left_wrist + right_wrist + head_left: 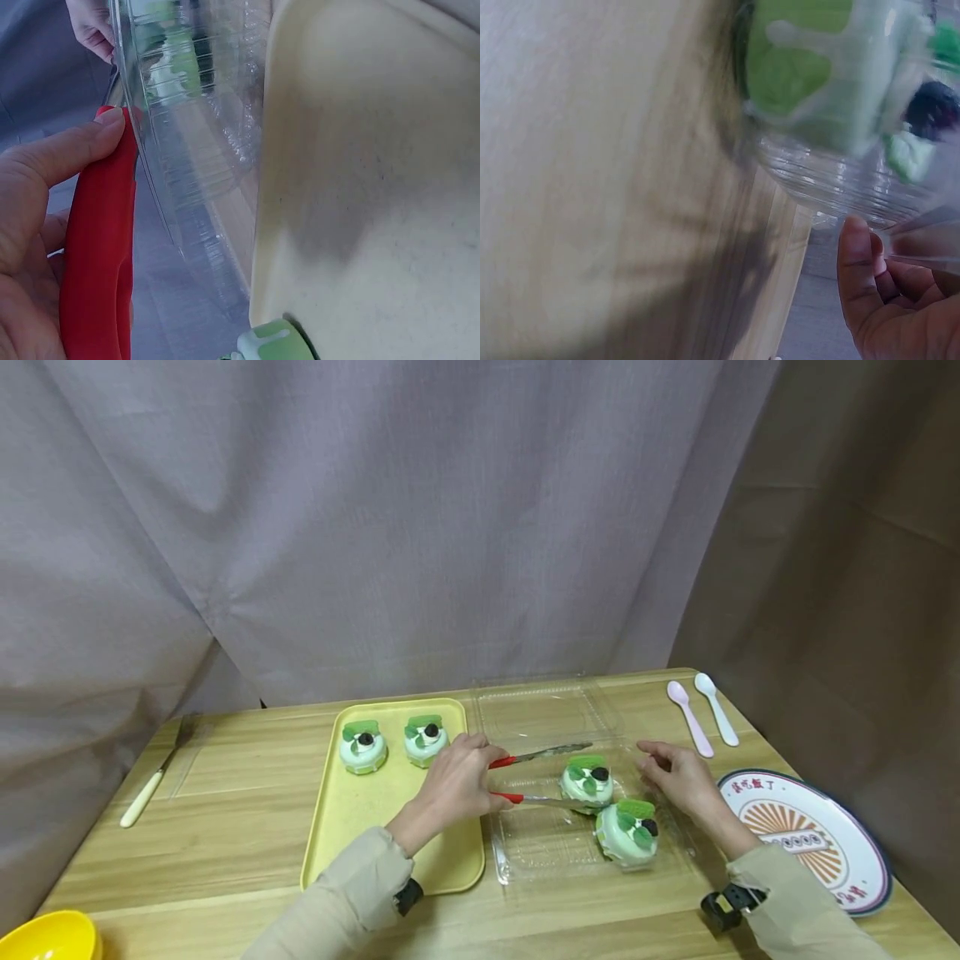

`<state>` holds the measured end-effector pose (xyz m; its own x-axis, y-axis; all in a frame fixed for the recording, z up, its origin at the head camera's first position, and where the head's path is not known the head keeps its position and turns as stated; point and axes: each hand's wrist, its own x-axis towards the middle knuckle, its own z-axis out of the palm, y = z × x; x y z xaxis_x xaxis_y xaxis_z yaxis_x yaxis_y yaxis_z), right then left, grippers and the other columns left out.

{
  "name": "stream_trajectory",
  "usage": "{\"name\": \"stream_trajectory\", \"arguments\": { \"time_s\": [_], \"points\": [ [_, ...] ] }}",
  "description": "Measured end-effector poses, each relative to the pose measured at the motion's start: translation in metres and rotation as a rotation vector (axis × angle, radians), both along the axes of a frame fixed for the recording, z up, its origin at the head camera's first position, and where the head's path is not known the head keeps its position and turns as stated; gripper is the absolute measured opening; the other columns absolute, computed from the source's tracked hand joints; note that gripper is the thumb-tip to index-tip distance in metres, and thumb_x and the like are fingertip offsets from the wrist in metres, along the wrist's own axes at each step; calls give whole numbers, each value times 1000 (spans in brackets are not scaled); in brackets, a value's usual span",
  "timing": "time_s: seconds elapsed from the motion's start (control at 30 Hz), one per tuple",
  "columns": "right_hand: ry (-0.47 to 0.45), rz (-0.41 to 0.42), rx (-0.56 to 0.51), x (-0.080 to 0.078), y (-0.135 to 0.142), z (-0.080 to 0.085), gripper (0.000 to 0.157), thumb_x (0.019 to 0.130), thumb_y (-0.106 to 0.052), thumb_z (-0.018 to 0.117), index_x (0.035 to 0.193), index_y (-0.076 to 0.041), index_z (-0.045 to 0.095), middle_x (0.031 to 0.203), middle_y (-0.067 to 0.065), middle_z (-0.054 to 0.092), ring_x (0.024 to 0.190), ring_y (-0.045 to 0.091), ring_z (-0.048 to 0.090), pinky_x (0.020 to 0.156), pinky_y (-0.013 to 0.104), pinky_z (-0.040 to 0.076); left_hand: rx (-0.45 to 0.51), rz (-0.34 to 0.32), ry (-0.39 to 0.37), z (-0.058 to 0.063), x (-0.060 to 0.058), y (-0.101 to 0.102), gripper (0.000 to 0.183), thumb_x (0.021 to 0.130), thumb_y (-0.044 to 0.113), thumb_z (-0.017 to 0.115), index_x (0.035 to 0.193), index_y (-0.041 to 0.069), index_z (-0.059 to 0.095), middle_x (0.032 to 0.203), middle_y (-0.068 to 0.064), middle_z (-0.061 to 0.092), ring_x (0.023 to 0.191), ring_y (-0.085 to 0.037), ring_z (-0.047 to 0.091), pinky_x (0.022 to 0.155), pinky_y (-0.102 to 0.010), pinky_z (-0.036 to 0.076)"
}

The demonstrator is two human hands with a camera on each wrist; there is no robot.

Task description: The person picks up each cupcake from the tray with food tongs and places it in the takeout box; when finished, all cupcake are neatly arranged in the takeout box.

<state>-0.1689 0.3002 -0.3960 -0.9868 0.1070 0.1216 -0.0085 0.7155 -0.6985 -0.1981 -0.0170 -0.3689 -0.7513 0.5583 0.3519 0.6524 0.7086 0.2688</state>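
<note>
My left hand (459, 777) holds food tongs by their red handle (97, 240), thumb along one side. The metal arms of the tongs (551, 752) are spread, one behind and one in front of a mint-green cake (585, 787) topped with green leaves and a dark berry. A second such cake (624, 839) sits nearer, slightly tilted. Both are in the base of a clear plastic container (525, 860). At its right side, my right hand (681, 781) pinches the rim, thumb tip right at the edge in the right wrist view.
Two more green cakes (363, 750) stand on the yellow tray (375, 852). The container's clear lid (543, 710) lies open behind. Around are a printed plate (855, 835), pink spoon (690, 718), white spoon (717, 710), cream-handled utensil (142, 797) and yellow bowl (52, 935).
</note>
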Motion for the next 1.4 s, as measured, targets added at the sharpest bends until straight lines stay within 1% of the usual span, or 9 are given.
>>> {"name": "stream_trajectory", "arguments": {
  "time_s": [0.2,0.5,0.6,0.7,0.83,0.93,1.0,1.2,1.4],
  "points": [
    [8,3,-2,0,0,0,35,95,-1,55,125,17,54,73,10,62,58,-2,49,53,20,44,32,-9,-25,-2,-1,-2,58,60,35,92,110,11,74,97,0,69,88,-21,61,76,-31,50],
    [4,0,-12,0,1,1,36,95,-1,54,126,17,54,73,9,62,58,-2,49,53,20,45,35,-25,45,-5,-1,-1,60,60,33,92,112,11,72,94,0,67,86,-20,58,73,-29,48],
    [6,1,-11,0,1,1,36,95,-1,55,126,17,54,74,10,63,58,-2,50,53,20,45,27,-25,52,-6,0,-1,59,61,32,92,113,12,71,95,0,67,86,-19,58,72,-28,47],
    [11,0,-5,-1,1,0,36,95,-2,55,126,16,54,74,11,63,58,-2,49,53,20,45,42,-39,19,-5,-2,-1,58,62,32,91,113,10,72,99,-2,70,90,-20,61,76,-30,49],
    [15,-1,-8,0,2,0,36,95,-2,55,126,17,55,73,10,63,57,-2,49,52,20,45,63,-48,-87,-3,-6,-2,58,65,33,90,114,8,72,106,-5,71,98,-23,64,86,-34,50],
    [18,2,-13,0,1,-1,36,95,-2,56,125,17,55,73,11,63,56,-3,49,52,19,45,70,-43,-156,-2,-9,-2,58,67,33,89,116,7,71,109,-8,71,99,-23,64,86,-36,50],
    [22,1,-10,1,1,-1,36,95,-2,56,125,18,55,73,11,63,56,-3,49,52,19,45,75,-42,-188,-1,-11,-2,59,67,32,88,117,6,71,108,-8,70,98,-23,63,85,-36,49],
    [26,4,9,0,2,-1,36,95,-2,56,125,17,55,74,12,64,57,-3,49,53,19,45,79,-29,-225,3,-11,-2,61,67,33,88,119,7,70,107,-8,69,96,-23,62,85,-36,48],
    [26,7,-2,1,1,-2,36,95,-2,57,125,18,55,74,13,64,56,-4,48,53,19,45,103,-20,-235,9,-9,-6,60,68,33,88,120,8,70,112,-8,69,103,-25,62,88,-38,49]
  ]
}}
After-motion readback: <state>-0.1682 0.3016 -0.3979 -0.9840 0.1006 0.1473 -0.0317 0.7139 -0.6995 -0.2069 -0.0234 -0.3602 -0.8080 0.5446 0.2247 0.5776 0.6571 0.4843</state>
